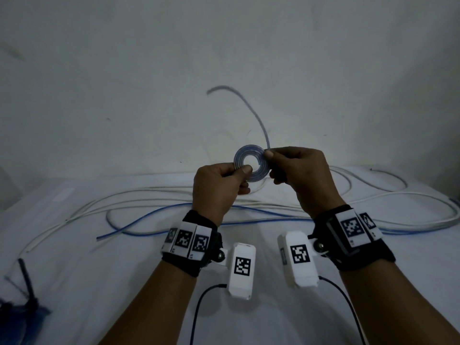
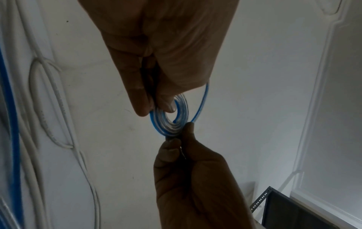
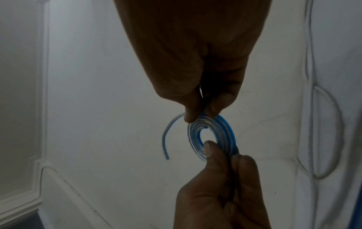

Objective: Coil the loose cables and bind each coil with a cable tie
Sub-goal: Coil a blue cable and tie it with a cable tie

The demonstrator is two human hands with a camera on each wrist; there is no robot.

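Note:
A small flat coil of clear-and-blue cable (image 1: 258,173) hangs in the air above the white table (image 1: 99,257), held between both hands. My left hand (image 1: 243,171) pinches its lower left edge with thumb and fingers. My right hand (image 1: 269,157) pinches the right edge, where the loose tail (image 1: 251,112) curves up and to the left. In the left wrist view the left hand (image 2: 154,108) grips the coil (image 2: 161,122) from above, the right hand (image 2: 181,134) from below. The right wrist view shows the coil (image 3: 224,131) and its short free tail (image 3: 166,136).
Long white cables (image 1: 149,192) and a blue cable (image 1: 174,210) sprawl over the table behind my wrists. Black cable ties (image 1: 26,280) lie at the left edge beside a blue bag (image 1: 22,317). A white wall stands behind. A dark metal rack (image 2: 293,209) stands off to one side.

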